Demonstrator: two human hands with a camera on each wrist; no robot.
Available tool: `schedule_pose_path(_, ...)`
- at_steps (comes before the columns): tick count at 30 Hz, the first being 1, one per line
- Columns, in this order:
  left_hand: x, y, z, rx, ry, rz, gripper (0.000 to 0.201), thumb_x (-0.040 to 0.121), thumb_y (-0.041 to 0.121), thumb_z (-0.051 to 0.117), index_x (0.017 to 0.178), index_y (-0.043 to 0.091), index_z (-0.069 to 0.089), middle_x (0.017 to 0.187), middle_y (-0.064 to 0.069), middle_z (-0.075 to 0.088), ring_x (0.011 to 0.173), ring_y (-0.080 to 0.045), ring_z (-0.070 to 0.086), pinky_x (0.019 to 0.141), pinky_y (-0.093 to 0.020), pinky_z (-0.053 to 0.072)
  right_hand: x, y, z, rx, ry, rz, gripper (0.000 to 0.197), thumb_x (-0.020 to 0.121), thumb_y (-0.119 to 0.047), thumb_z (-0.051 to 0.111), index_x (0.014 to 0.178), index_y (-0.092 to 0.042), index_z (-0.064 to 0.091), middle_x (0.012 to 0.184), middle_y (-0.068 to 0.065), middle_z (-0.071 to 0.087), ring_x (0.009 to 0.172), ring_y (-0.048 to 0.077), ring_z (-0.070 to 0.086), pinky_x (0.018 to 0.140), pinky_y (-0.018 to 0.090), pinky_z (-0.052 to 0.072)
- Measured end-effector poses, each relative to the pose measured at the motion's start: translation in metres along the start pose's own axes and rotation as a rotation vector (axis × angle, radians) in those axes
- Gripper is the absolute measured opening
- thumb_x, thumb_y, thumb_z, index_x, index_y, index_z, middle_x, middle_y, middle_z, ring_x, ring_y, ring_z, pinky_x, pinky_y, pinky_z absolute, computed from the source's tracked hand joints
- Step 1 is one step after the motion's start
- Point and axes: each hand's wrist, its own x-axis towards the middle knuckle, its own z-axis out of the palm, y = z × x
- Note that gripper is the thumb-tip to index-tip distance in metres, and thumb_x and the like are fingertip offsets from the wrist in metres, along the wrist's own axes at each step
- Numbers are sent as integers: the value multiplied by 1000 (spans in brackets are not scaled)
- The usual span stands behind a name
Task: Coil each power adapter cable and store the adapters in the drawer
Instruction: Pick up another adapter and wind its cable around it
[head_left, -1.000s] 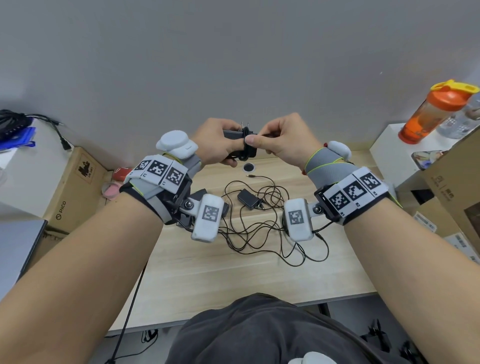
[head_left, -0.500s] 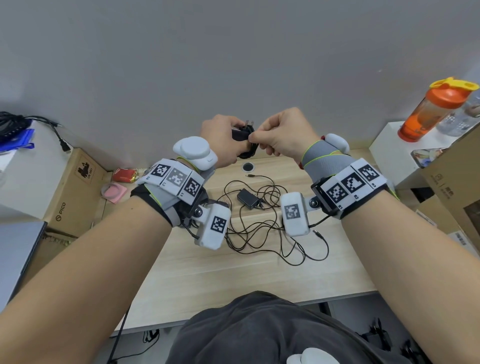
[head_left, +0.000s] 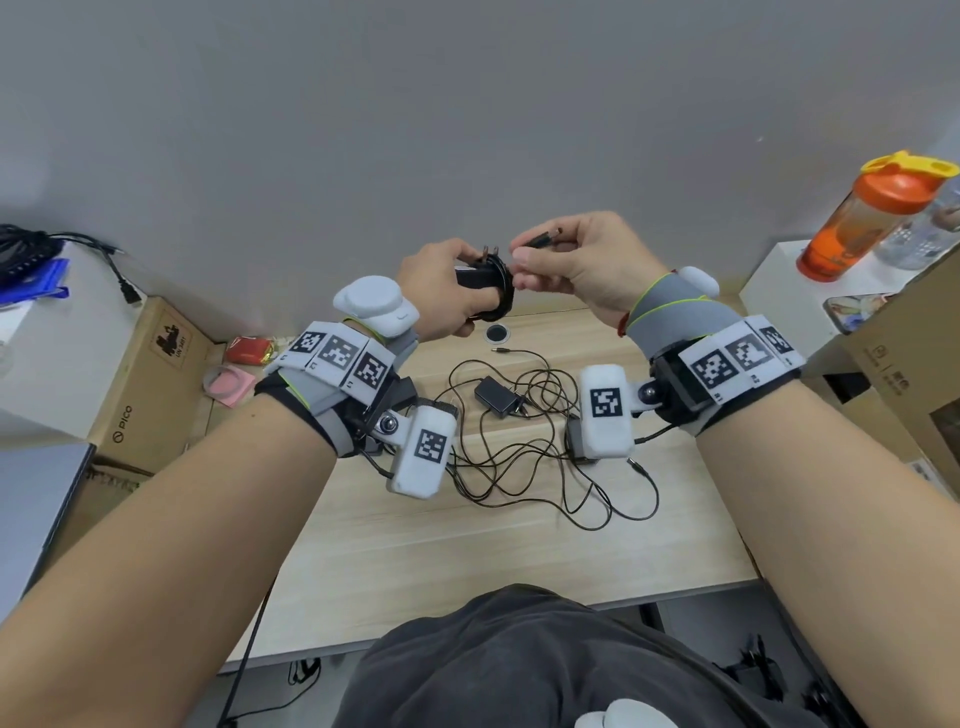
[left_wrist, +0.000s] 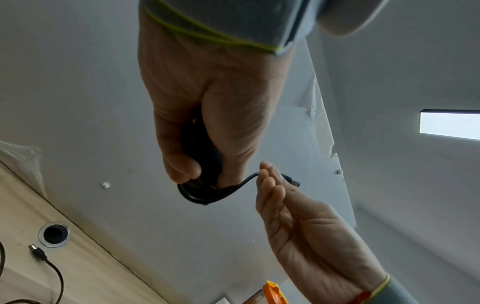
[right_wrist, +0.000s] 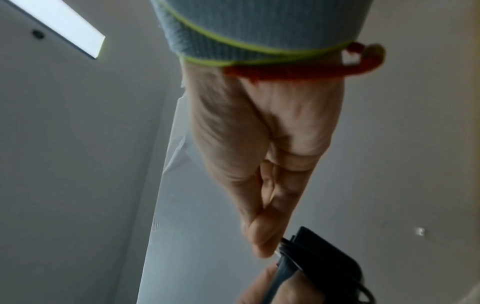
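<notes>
My left hand (head_left: 449, 288) grips a black power adapter (head_left: 475, 276) raised above the desk, prongs up, with its cable coiled (head_left: 503, 293) around the body. In the left wrist view the coil (left_wrist: 205, 194) hangs below the curled fingers. My right hand (head_left: 558, 257) pinches the cable's free end just behind the barrel plug (head_left: 543, 240), close to the right of the adapter; that plug (left_wrist: 292, 182) sticks out past the fingertips. A second black adapter (head_left: 493, 397) lies on the wooden desk (head_left: 415, 561) amid a tangle of loose black cable (head_left: 545, 462).
A round cable grommet (head_left: 497, 333) sits at the desk's back edge. Cardboard boxes (head_left: 145, 379) stand left, another box (head_left: 909, 364) right. An orange shaker bottle (head_left: 872, 218) stands on a white shelf at the right. Red and pink items (head_left: 244, 364) lie left of the desk.
Both hands rose with the adapter. The right hand has drawn the cable's plug end out to the right of the coil, where before it pinched close against the adapter.
</notes>
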Motion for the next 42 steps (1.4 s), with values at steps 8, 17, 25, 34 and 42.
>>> schedule_pose_path(8, 7, -10, 6, -64, -10, -14, 45, 85, 26, 76, 124, 17, 55, 104, -7, 68, 57, -19, 66, 62, -32, 61, -2, 15, 5, -218, -71, 23, 27, 97, -24, 60, 78, -8, 68, 65, 3, 54, 53, 11, 51, 48, 19, 44)
schedule_pose_path(17, 6, 0, 7, -500, -49, -120, 42, 91, 3, 58, 131, 9, 48, 118, -23, 64, 76, -26, 67, 76, -39, 61, -1, 19, 15, -390, -102, 175, 36, 95, -31, 63, 65, -10, 67, 55, 0, 51, 43, 9, 44, 40, 17, 36)
schedule_pose_path(25, 4, 9, 5, -457, -80, -77, 38, 94, 6, 56, 129, 11, 44, 101, -9, 59, 70, -21, 62, 73, -35, 60, 11, 20, 14, -425, 106, 175, 36, 88, -38, 70, 68, -9, 64, 57, 5, 54, 49, 19, 46, 45, 24, 39)
schedule_pose_path(34, 2, 9, 10, -385, -102, -44, 39, 95, 7, 56, 131, 12, 41, 100, -8, 58, 68, -23, 61, 85, -47, 59, 20, 28, 11, -413, 249, -28, 24, 78, -13, 78, 73, -20, 55, 64, 1, 63, 54, 19, 60, 60, 34, 50)
schedule_pose_path(42, 3, 11, 10, -401, -90, -41, 28, 97, 9, 52, 123, 11, 43, 92, -7, 60, 63, -26, 58, 81, -44, 58, 10, 28, 12, -691, 267, -193, 25, 88, -29, 65, 102, -22, 46, 79, 0, 66, 81, 24, 57, 69, 30, 37)
